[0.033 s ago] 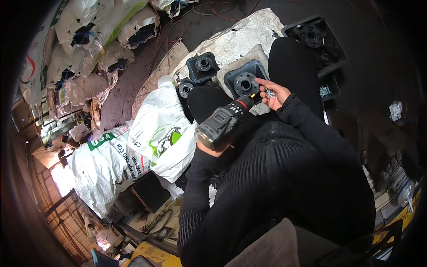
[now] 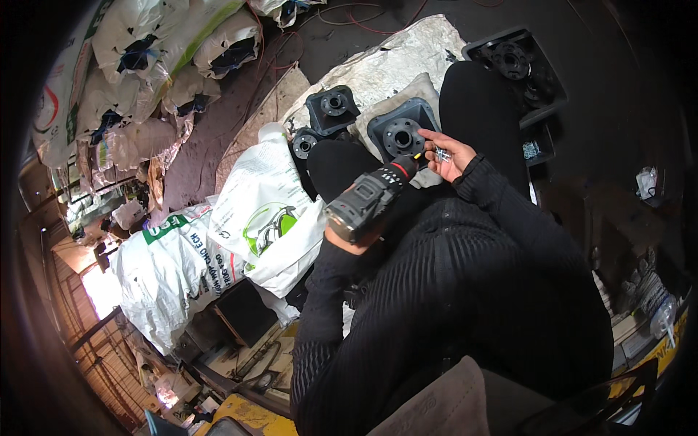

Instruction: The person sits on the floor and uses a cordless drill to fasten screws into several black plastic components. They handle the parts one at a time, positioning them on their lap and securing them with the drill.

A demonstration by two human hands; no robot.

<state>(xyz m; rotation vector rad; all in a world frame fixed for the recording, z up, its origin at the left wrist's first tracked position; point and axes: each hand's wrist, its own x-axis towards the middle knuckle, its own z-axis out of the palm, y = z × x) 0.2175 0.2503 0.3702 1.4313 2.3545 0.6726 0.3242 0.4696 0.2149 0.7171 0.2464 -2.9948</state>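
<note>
Where the dark flanged housing (image 2: 400, 128) sits between the person's knees on a pale cushion (image 2: 420, 84), I see its square base tilted and its round, holed flange facing up toward my camera. At the flange's right edge is the index fingertip of the right hand (image 2: 454, 157); that hand's other fingers are curled around a few small silvery screws (image 2: 441, 154). The left hand (image 2: 350, 243) grips a dark cordless drill (image 2: 363, 201), though the drill's body hides most of those fingers from me. Its yellow-marked tip lies just beside the screws, at the housing's near side; I cannot tell whether it touches anything.

Left of the cushion I have two similar housings, one (image 2: 333, 104) beyond the other (image 2: 306, 144), near a white sack (image 2: 265, 207). Off to the right stand a dark crate (image 2: 500, 39) of round parts and a small box of screws (image 2: 532, 150).
</note>
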